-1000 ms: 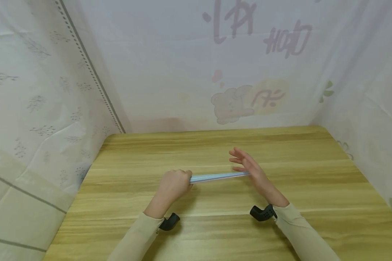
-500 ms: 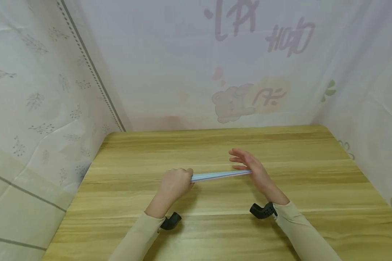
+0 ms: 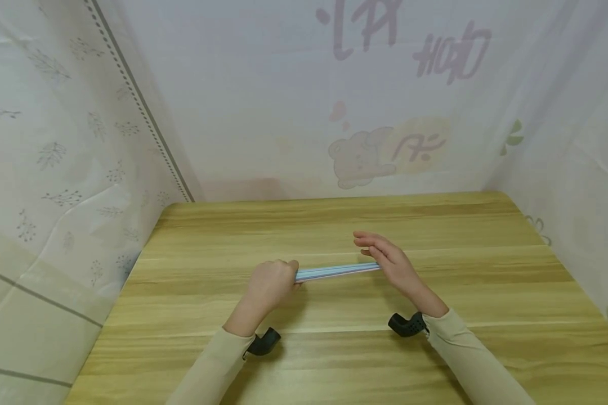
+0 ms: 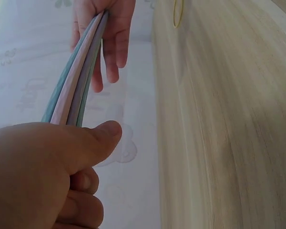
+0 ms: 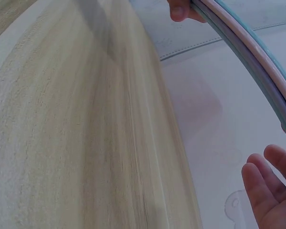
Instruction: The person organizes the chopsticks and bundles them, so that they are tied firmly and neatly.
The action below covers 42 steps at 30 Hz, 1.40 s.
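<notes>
A bundle of slim pastel pencils [image 3: 336,273] in teal, pink and purple stretches between my two hands, above the table. My left hand [image 3: 272,284] grips one end of it, fingers curled round and thumb lying along the top in the left wrist view. At the far end, the other tips meet the palm of my right hand [image 3: 395,270]. Its fingers [image 4: 122,50] extend loosely past the pencils, not wrapped round them. The right wrist view catches part of the bundle and the right fingertips at its lower corner.
A wood-grain table [image 3: 304,225] lies below both hands. Patterned white cloth [image 3: 263,112] hangs behind and at the sides. Each wrist wears a black camera mount [image 3: 265,341]. A thin yellow loop [image 4: 178,13] shows against the tabletop in the left wrist view.
My right hand has turned slightly and come a little left, with its fingers closer together. The exposed stretch of pencils looks a bit shorter. My left hand keeps its grip.
</notes>
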Each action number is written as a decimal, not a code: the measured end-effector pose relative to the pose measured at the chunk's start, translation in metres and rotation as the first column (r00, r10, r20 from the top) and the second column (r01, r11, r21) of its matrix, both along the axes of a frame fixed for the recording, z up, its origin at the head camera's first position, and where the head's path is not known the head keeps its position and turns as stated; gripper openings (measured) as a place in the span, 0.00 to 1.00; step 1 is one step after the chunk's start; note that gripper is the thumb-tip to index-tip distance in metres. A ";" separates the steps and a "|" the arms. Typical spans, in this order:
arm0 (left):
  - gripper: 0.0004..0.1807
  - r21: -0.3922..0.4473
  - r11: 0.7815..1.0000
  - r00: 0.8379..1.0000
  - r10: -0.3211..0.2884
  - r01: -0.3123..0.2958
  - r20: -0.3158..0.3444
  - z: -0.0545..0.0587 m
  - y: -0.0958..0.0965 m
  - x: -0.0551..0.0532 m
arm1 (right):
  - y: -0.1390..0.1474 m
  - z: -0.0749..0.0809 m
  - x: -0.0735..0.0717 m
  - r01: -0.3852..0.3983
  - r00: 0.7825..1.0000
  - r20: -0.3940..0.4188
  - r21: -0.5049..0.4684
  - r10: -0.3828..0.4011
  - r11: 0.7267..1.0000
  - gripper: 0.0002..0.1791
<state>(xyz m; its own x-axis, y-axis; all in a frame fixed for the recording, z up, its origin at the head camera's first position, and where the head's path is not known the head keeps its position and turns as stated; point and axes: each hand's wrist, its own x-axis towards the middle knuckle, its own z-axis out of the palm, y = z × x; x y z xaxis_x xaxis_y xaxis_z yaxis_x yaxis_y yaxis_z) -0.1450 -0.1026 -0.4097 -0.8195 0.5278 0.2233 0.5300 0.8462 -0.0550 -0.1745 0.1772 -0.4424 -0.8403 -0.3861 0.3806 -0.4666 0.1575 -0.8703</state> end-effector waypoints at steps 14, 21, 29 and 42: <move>0.15 -0.049 0.997 0.995 -0.056 0.052 -0.077 -0.003 -0.003 -0.003 | 0.001 0.000 0.001 0.101 0.993 0.050 0.080 -0.105 0.992 0.15; 0.14 -0.049 0.997 0.995 -0.055 0.052 -0.077 -0.002 -0.003 -0.003 | 0.008 0.008 0.006 0.162 0.983 0.073 0.116 -0.171 0.980 0.18; 0.15 -0.036 0.999 0.997 -0.040 0.038 -0.070 0.001 -0.003 -0.003 | 0.035 0.015 0.017 0.362 0.932 -0.094 0.168 -0.351 0.917 0.16; 0.17 -0.025 0.999 0.993 -0.034 0.031 -0.116 0.006 -0.004 -0.003 | 0.069 0.002 0.046 0.475 0.877 -0.360 0.556 -0.317 0.682 0.06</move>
<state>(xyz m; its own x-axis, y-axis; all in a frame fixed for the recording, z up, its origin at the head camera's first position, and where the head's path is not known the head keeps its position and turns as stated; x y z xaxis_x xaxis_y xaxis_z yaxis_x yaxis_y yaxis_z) -0.1483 -0.1068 -0.4038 -0.7710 0.5596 0.3040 0.5459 0.8266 -0.1371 -0.1289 0.2467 -0.4408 -0.8941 -0.2479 0.3729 -0.3950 0.8289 -0.3961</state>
